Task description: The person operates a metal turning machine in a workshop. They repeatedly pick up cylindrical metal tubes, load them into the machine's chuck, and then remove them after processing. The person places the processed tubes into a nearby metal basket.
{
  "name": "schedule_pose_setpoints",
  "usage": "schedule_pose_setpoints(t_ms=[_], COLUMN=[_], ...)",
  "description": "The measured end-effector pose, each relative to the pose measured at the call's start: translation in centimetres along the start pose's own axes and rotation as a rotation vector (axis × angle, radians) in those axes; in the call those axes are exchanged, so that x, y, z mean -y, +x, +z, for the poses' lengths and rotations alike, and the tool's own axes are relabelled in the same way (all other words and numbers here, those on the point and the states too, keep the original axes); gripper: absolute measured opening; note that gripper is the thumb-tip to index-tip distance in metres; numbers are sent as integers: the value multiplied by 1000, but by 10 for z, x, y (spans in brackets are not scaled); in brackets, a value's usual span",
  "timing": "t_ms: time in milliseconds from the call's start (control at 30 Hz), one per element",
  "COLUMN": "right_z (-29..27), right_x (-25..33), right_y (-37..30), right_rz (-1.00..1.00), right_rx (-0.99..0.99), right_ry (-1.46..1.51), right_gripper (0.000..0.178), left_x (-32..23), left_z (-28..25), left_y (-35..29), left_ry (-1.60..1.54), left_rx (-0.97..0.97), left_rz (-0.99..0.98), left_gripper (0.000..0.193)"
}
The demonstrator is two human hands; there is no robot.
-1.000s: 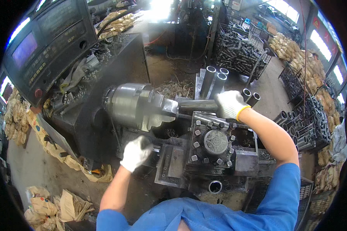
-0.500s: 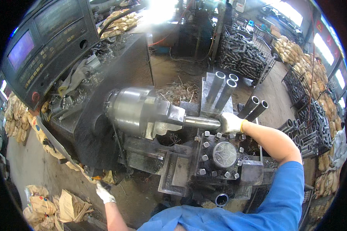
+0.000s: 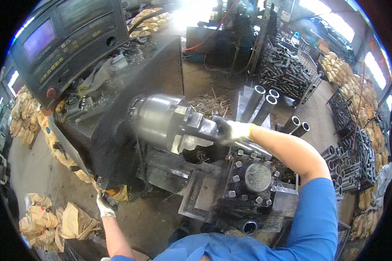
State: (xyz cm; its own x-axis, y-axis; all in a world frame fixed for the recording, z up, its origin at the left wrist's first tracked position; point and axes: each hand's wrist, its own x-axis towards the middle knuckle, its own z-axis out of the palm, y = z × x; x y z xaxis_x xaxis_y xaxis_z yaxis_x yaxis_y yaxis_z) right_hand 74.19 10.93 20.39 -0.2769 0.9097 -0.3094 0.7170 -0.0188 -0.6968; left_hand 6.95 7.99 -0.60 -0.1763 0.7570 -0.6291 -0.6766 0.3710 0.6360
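My right hand (image 3: 234, 131), in a whitish glove with dark, dirty fingers, is closed around a metal tube (image 3: 258, 150) beside the jaws of the lathe chuck (image 3: 159, 122). The tube slants from under the hand toward the right, over the edge of the bolted tool post (image 3: 258, 177). My fingers hide its chuck-side end, so I cannot tell whether it still touches the jaws. Lower left, my left hand (image 3: 105, 205), also gloved, is closed at the bottom corner of the machine's guard; what its fingers hold is too small to make out.
Several tubes (image 3: 265, 106) stand upright behind the tool post, with more tubes (image 3: 335, 163) stacked at the right. A control panel (image 3: 59, 48) hangs upper left. Metal shavings (image 3: 211, 104) lie behind the chuck. Paper sacks (image 3: 76, 219) sit on the floor, lower left.
My right hand has moved left along the tube to the chuck jaws, and the tube now reaches out right of the hand. My left hand has risen slightly to the guard's corner. The view has shifted.
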Motion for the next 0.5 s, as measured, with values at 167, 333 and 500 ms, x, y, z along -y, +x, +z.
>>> schedule_pose_setpoints(t_ms=[167,333,500], right_z=[-16,-8,2], right_x=[8,-160,-126], right_y=[0,-61,-127], right_rz=[87,179,362], right_rx=[122,215,-228], right_ry=[203,-868,-856], right_gripper=[106,25,38], left_x=[6,22,-17], left_z=[-5,11,36], left_y=[6,19,-90], left_ry=[208,441,1150], left_rx=[-130,-160,-416], left_rz=[232,347,1208], left_gripper=[35,41,44])
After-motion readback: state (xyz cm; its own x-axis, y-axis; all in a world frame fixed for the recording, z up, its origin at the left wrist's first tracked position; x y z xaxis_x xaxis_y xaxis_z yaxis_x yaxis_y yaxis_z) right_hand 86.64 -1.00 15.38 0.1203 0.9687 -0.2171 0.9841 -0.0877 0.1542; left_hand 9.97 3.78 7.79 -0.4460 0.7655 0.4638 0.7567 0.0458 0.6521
